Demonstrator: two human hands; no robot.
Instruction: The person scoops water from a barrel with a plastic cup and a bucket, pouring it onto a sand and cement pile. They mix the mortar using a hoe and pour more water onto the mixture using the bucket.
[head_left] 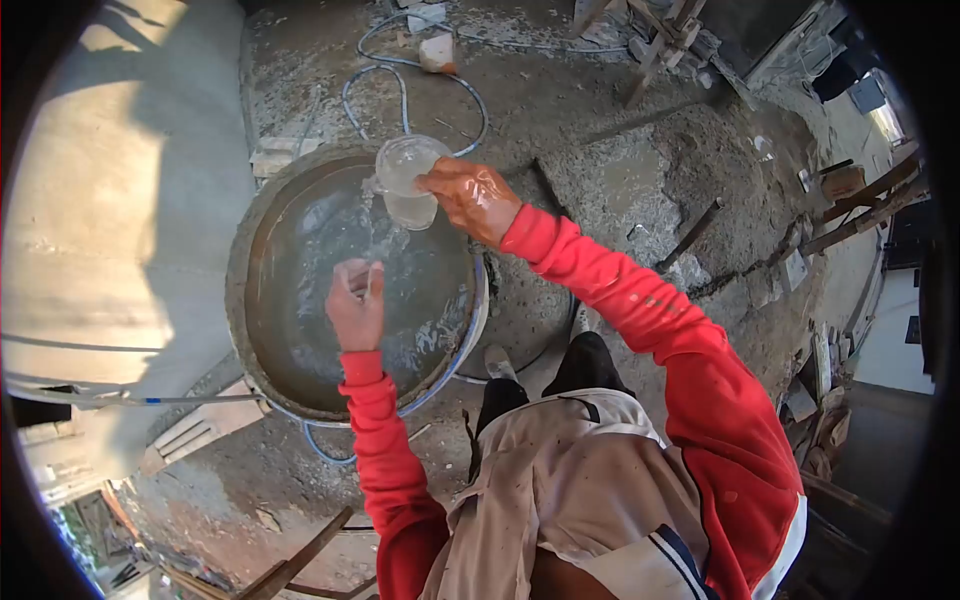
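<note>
My right hand [470, 198] grips the rim of a clear plastic cup [408, 180], tilted above the right part of a round tub [240, 270]. Water spills from the cup's left side toward the cloudy grey water [320, 290] in the tub. Below that stream my left hand [356, 297] is held over the water, its fingers curled upward and the thumb apart, with nothing solid visible in it. The right hand's skin looks wet.
A blue hose [484, 110] loops on the wet ground behind the tub, near a broken block [437, 54]. A pale wall [200, 200] stands at the left. A rod [690, 236] sticks up at the right, by rough concrete and wooden poles [865, 205].
</note>
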